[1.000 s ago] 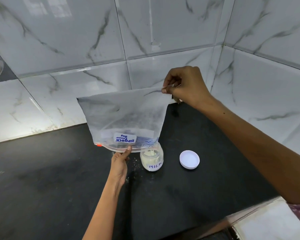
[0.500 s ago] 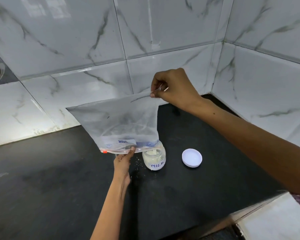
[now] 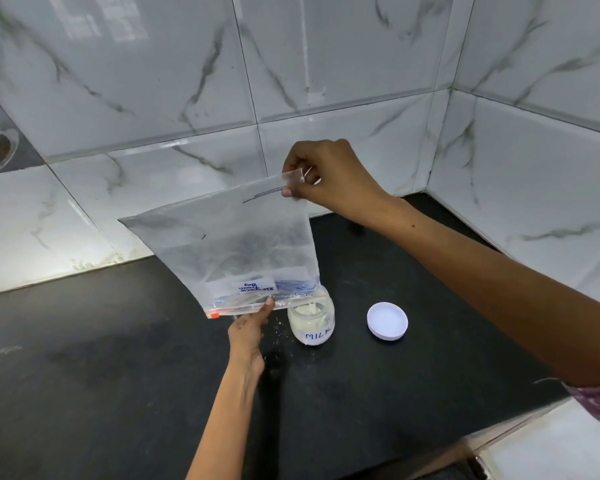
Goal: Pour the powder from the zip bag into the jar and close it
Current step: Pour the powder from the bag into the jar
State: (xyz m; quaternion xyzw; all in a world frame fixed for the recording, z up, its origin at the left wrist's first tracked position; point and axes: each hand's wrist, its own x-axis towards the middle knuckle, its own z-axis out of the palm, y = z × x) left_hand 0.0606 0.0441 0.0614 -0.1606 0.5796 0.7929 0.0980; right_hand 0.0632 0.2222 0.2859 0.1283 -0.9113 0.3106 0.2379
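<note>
My right hand is raised, arm reaching in from the right, thumb and fingers pinched together. My left hand sits lower, thumb up; its fingers seem curled underneath, though they're hidden.

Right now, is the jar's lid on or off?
Off: the jar stands open under the bag; the white lid lies beside it.

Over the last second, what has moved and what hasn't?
The right hand has drawn the zip bag corner leftward and lower; it still pinches it. The left hand still holds the zip edge over the jar. The lid stayed put.
</note>
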